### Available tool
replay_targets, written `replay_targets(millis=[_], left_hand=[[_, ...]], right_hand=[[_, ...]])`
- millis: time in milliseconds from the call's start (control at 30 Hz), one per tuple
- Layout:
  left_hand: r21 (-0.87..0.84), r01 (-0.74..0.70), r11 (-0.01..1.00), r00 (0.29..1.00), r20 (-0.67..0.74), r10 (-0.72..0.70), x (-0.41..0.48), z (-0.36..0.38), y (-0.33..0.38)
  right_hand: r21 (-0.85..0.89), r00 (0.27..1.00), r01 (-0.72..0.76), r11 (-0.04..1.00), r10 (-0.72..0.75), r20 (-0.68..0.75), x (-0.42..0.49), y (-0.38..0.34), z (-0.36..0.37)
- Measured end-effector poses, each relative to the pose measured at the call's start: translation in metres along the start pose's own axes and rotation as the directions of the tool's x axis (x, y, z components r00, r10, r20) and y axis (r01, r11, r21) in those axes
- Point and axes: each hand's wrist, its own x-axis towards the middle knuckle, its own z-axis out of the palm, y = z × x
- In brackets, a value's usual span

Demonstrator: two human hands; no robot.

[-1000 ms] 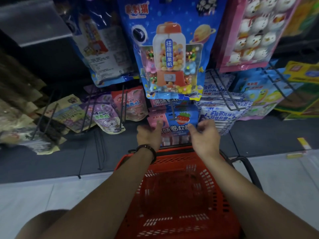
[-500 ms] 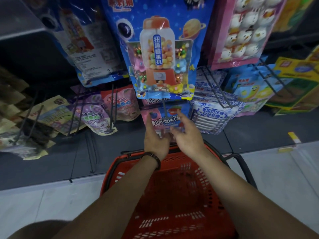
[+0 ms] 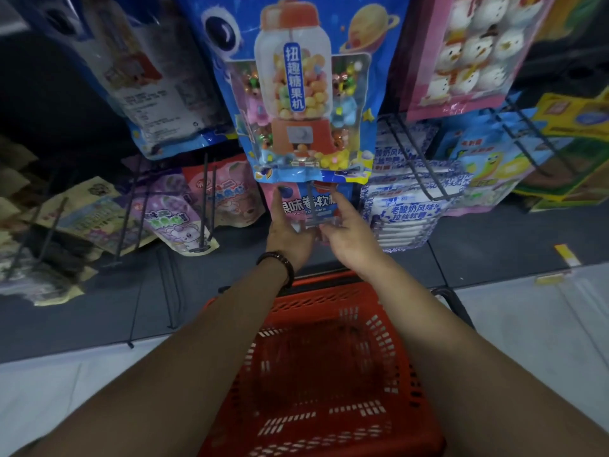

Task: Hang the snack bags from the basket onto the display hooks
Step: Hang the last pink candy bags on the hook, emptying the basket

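Basket (image 3: 379, 328) lower centre, no bags seen inside. Gumball bag (image 3: 296, 94) above. Snack bag (image 3: 298, 206) mid-frame beneath it. Right hand (image 3: 346, 240) pinches its lower edge; left hand (image 3: 286, 237) lies along its left edge, grip unclear. Hook (image 3: 315, 215): if the hole misses, the bag probably drops once let go.

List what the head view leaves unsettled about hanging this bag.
- Head view, top of the snack bag: hidden behind the gumball-machine bag, so its hang hole and any hook through it cannot be seen.
- Head view, left hand and right hand: fingers blurred against the bag, grip unclear.
- Head view, basket: inside dim, near end cut off by the bottom edge.
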Motion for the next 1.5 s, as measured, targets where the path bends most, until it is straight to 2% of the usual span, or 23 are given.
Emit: replay_targets(millis=[167, 367, 433, 467, 533, 600, 667, 767, 867, 1033, 1100, 1233, 1333, 1500], left_hand=[[-0.015, 0.016, 1.0, 1.0, 0.006, -0.015, -0.006, 0.005, 0.004], [0.011, 0.062, 0.998, 0.997, -0.045, -0.062, -0.021, 0.012, 0.001], [0.16, -0.047, 0.986, 0.998, -0.022, 0.051, -0.036, 0.025, -0.003], [0.231, -0.135, 0.964, 0.991, 0.035, 0.13, -0.047, 0.035, -0.004], [0.311, -0.323, 0.894, 0.943, 0.185, 0.276, -0.066, 0.057, -0.002], [0.347, -0.432, 0.832, 0.896, 0.273, 0.351, -0.077, 0.077, 0.004], [0.372, -0.457, 0.808, 0.882, 0.306, 0.359, -0.077, 0.094, 0.014], [0.433, -0.409, 0.803, 0.899, 0.343, 0.272, -0.068, 0.111, 0.032], [0.488, -0.361, 0.795, 0.921, 0.321, 0.221, -0.054, 0.121, 0.048], [0.61, -0.356, 0.708, 0.932, 0.281, 0.228, -0.028, 0.131, 0.054], [0.591, -0.326, 0.738, 0.943, 0.264, 0.204, -0.02, 0.135, 0.052], [0.597, -0.249, 0.762, 0.966, 0.208, 0.152, -0.002, 0.14, 0.056], [0.584, -0.215, 0.783, 0.974, 0.192, 0.123, 0.011, 0.141, 0.061], [0.542, -0.176, 0.822, 0.977, 0.201, 0.077, 0.019, 0.137, 0.063]], right_hand=[[-0.088, 1.0, -0.002, 0.996, 0.004, 0.02, -0.006, -0.001, -0.008], [-0.245, 0.998, -0.013, 0.969, -0.002, -0.061, -0.034, 0.007, -0.043], [-0.245, 0.982, -0.064, 0.967, 0.017, -0.188, -0.044, 0.015, -0.062], [-0.219, 0.959, -0.101, 0.971, 0.036, -0.282, -0.049, 0.02, -0.073], [-0.129, 0.892, -0.159, 0.979, 0.086, -0.445, -0.057, 0.028, -0.095], [-0.052, 0.855, -0.178, 0.983, 0.129, -0.502, -0.058, 0.034, -0.113], [-0.057, 0.873, -0.166, 0.985, 0.12, -0.472, -0.055, 0.038, -0.122], [-0.04, 0.907, -0.145, 0.989, 0.117, -0.404, -0.043, 0.041, -0.123], [-0.007, 0.918, -0.096, 0.995, 0.086, -0.387, -0.026, 0.046, -0.125], [-0.028, 0.952, -0.006, 1.0, -0.003, -0.306, -0.004, 0.06, -0.13], [0.01, 0.963, 0.018, 1.0, -0.015, -0.268, 0.007, 0.061, -0.132], [0.104, 0.958, 0.074, 0.992, -0.042, -0.283, 0.026, 0.052, -0.129], [0.074, 0.956, 0.089, 0.993, -0.064, -0.287, 0.036, 0.046, -0.124], [-0.075, 0.956, 0.072, 0.995, -0.091, -0.281, 0.044, 0.042, -0.127]])
